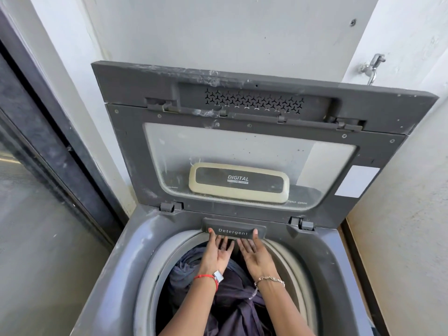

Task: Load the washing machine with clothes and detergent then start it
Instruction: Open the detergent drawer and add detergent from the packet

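Two hands at one detergent drawer point(234, 232)

Left hand point(217, 251) and right hand point(253, 252), palms up and fingers spread, hook fingertips under the drawer's front; dark clothes point(232, 304) lie below it in the washing machine point(126, 263).

Fingertips point(228, 241) hidden under detergent drawer point(234, 232), clothes point(232, 301) partly behind forearms, drum bottom cut off

A home laundry nook: a top-loading washing machine point(116, 251) with its lid point(242, 146) raised stands between plastered walls point(218, 27), a water tap point(372, 66) fixed above it.
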{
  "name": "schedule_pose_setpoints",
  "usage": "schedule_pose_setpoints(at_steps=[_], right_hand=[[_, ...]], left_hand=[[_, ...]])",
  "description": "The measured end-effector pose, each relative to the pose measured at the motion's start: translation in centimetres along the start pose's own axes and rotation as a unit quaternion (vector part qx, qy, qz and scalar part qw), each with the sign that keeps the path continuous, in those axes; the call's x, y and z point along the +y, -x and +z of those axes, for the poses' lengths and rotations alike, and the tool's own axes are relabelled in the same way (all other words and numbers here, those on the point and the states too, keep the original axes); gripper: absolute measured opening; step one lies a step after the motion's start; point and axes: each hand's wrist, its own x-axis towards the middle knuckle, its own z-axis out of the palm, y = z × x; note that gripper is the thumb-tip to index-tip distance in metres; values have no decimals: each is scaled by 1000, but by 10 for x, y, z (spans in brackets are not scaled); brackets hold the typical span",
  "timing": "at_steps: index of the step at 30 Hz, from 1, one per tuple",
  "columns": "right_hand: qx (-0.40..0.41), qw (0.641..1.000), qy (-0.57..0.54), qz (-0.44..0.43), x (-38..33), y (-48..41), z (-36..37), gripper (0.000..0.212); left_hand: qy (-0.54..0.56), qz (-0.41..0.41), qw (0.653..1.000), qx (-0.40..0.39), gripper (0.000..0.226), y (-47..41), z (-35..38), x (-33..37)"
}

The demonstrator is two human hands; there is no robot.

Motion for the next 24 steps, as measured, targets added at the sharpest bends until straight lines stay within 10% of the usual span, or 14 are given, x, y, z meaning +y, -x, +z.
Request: schedule_pose_setpoints(at_steps=[7, 11, 24], right_hand=[[-11, 999, -49, -7, 4, 2, 3, 21], [2, 999, -52, -9, 4, 2, 4, 55], [-18, 999, -8, -36, 6, 8, -2, 53]], left_hand=[[10, -7, 999, -42, 70, -14, 5, 2], [-56, 10, 997, -59, 62, -17, 2, 4], [-155, 64, 986, 6, 63, -23, 1, 0]])
